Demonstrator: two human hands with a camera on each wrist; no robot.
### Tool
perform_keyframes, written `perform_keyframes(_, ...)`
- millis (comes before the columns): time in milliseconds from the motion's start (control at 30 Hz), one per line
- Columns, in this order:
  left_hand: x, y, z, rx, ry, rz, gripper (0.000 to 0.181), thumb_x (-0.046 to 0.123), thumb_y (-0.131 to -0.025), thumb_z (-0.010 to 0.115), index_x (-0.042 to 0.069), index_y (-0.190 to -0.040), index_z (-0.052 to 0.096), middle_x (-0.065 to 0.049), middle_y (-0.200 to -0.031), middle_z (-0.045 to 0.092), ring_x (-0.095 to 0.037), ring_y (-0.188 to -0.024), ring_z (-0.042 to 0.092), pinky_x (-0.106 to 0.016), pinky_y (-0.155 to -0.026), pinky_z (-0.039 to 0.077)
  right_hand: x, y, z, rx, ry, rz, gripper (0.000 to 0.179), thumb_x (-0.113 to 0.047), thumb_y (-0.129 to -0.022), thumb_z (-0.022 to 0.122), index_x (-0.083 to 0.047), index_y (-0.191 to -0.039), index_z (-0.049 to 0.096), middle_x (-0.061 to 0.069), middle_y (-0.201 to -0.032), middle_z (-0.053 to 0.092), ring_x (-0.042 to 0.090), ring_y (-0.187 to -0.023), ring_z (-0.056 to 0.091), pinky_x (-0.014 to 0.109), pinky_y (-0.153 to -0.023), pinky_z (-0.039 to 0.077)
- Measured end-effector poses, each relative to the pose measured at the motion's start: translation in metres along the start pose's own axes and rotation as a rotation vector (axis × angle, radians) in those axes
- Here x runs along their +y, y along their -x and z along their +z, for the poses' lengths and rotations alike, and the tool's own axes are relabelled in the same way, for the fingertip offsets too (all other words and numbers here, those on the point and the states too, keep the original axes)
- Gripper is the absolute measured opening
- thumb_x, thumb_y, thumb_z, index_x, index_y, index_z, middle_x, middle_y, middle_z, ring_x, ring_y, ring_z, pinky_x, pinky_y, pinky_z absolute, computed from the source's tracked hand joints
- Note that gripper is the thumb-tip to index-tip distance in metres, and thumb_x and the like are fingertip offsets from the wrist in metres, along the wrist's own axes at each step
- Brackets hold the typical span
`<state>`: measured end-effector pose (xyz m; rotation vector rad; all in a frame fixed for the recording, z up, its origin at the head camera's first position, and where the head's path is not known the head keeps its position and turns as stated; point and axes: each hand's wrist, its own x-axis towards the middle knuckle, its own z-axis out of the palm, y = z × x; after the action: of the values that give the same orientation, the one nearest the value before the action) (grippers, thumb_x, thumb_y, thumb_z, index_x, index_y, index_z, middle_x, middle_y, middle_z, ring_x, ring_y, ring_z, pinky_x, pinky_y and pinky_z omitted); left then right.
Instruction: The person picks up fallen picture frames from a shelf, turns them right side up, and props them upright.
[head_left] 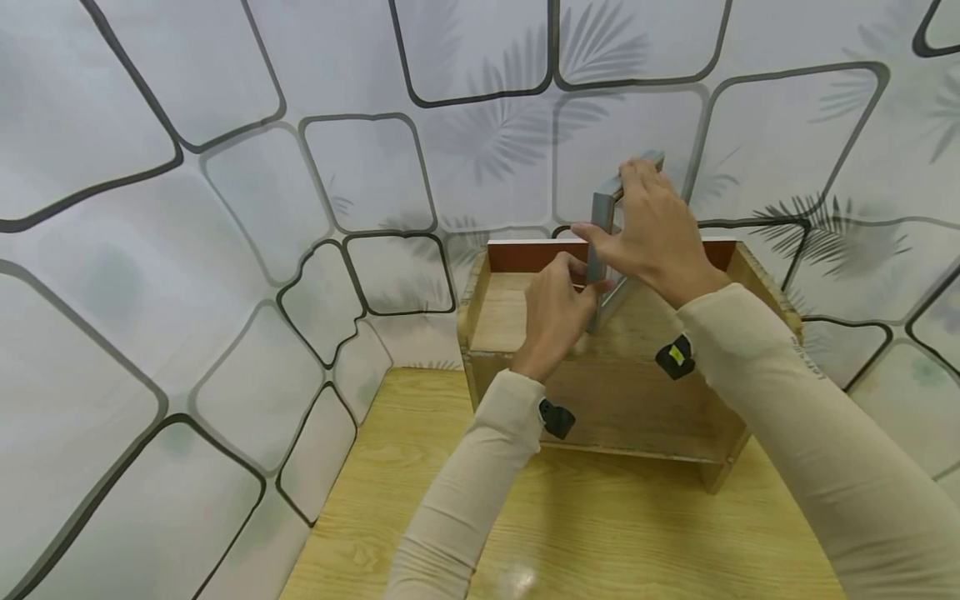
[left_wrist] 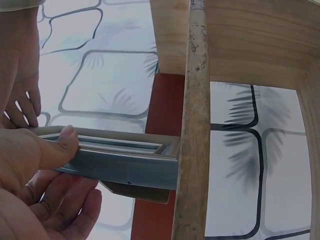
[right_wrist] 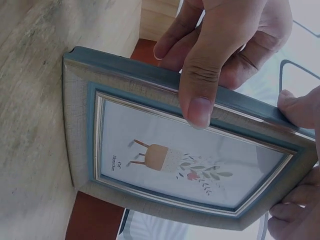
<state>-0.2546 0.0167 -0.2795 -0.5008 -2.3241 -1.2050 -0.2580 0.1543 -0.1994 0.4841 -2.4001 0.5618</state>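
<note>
The picture frame [head_left: 602,215] is clamped between thumb and fingers of the left hand [head_left: 557,304] and, higher, the right hand [head_left: 660,229]; below the fingers, it is met by the wooden shelf [head_left: 630,404].

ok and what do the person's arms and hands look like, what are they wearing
Both arms wear long cream sleeves; dark lettering runs along the right one, too small to read. The left hand and right hand are ungloved. A small black block sits at each wrist, the right one bearing a yellow mark.
</note>
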Motion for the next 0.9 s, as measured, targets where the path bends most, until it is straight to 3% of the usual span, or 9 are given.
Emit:
perform_keyframes(233,0.002,0.002,0.003,0.017,-0.033,0.025,0.032,0.032,-0.087,0.082,0.006,-0.097,0.065,-0.002,-0.089,0.073,-0.01,-0.072,0.068,-0.017,-0.06,0.049,0.005,0.001,-0.002,-0.028,-0.038,0.001,0.088,-0.038,-0.09,0.075,0.014,-0.148,0.034,0.03,-0.154,0.038,0.044,-0.144,0.034,0.059,-0.113,0.033)
perform_keyframes(500,0.004,0.003,0.006,0.028,-0.066,0.039,0.034,0.035,-0.087,0.082,0.007,-0.096,0.066,-0.002,-0.089,0.072,-0.011,-0.075,0.068,-0.019,-0.063,0.049,0.01,0.002,-0.006,-0.039,-0.073,-0.002,0.085,-0.036,-0.091,0.074,0.011,-0.15,0.035,0.028,-0.153,0.041,0.045,-0.136,0.043,0.062,-0.104,0.039)
perform_keyframes(900,0.004,0.004,0.012,0.073,-0.071,0.085,0.039,0.038,-0.082,0.084,0.004,-0.093,0.067,-0.005,-0.086,0.071,-0.014,-0.073,0.068,-0.02,-0.063,0.049,0.017,0.002,-0.012,-0.106,-0.115,-0.021,0.085,-0.035,-0.093,0.074,0.007,-0.153,0.032,0.026,-0.158,0.033,0.045,-0.143,0.034,0.06,-0.111,0.032)
